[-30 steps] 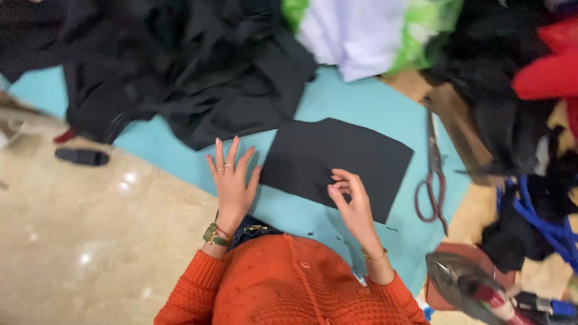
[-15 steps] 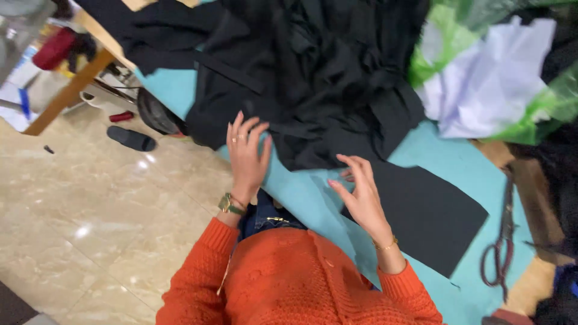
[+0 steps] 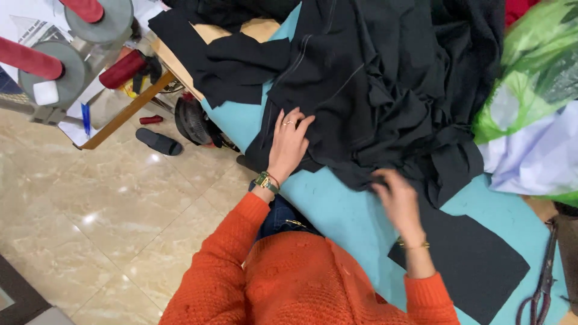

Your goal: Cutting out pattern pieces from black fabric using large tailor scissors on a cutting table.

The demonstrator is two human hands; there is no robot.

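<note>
My left hand lies flat with fingers spread on the near edge of a big heap of black fabric on the light blue table. A ring and a wristwatch show on that arm. My right hand is blurred and touches the heap's lower edge; whether it grips the cloth I cannot tell. A flat cut piece of black fabric lies on the table to the right of my right forearm. Both sleeves are orange knit.
Scissors lie at the table's right edge. Green and white plastic bags sit at the right. More black pieces lie at the far left of the table. Thread cones on a stand and a slipper are on the tiled floor.
The view swung left and up. Both hands left the flat cut piece and moved onto the black fabric heap; the left hand now rests on it.
</note>
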